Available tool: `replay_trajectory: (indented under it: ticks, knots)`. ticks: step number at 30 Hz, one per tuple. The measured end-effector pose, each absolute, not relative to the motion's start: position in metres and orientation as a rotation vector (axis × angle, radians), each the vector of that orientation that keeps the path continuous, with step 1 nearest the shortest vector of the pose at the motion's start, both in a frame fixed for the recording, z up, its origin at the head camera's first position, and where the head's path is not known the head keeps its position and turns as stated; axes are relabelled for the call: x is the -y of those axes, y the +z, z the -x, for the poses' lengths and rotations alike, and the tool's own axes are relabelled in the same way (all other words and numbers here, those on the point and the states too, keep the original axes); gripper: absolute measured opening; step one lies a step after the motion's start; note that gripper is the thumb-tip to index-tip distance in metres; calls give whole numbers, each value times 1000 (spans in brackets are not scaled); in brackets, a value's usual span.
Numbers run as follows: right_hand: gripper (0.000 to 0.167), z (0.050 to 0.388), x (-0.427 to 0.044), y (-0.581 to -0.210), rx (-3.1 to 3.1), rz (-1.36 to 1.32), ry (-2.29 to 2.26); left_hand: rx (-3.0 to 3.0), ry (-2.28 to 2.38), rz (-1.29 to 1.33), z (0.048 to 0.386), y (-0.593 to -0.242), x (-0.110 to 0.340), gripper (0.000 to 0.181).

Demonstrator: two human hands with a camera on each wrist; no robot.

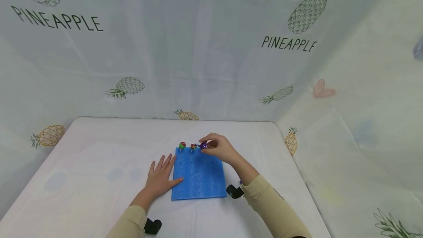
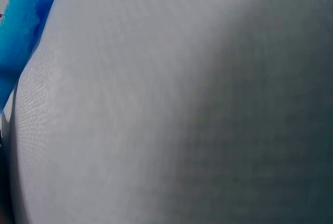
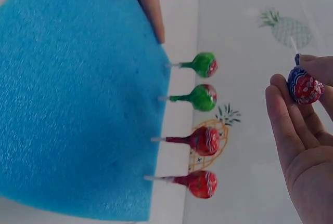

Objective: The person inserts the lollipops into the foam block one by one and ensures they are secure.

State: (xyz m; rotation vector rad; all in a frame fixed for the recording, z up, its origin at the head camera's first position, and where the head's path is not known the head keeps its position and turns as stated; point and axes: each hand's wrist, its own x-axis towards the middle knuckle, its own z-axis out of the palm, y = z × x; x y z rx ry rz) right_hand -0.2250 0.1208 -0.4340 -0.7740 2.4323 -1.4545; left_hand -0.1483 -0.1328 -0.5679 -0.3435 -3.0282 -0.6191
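Observation:
A blue foam board [image 1: 198, 179] with rows of small holes lies on the table. My left hand [image 1: 160, 179] rests flat beside its left edge, fingers spread and thumb on the board. Between thumb and fingers, my right hand [image 1: 219, 148] pinches a lollipop [image 3: 304, 86] in a blue-and-red wrapper, above the board's far edge. Its white stick points left in the head view. Along that edge, the right wrist view shows a row of upright lollipops: two green ones [image 3: 203, 97] and two red ones [image 3: 204, 141]. The left wrist view catches only the foam's side [image 2: 23, 26] and pale cloth.
White cloth covers the table [image 1: 99, 179], and a pineapple-print curtain [image 1: 198, 47] hangs behind and to the right. Black wrist mounts [image 1: 153, 227] sit at both cuffs. Something small and purple [image 1: 240, 182] shows by the right cuff, mostly hidden.

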Motion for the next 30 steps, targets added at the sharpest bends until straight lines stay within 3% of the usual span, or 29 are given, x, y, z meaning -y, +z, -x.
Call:
replay_trajectory:
  ticks: [30]
  knots:
    - [34, 231, -64, -445, -2320, 867, -1332, 2998, -631, 348, 149, -572, 133, 95]
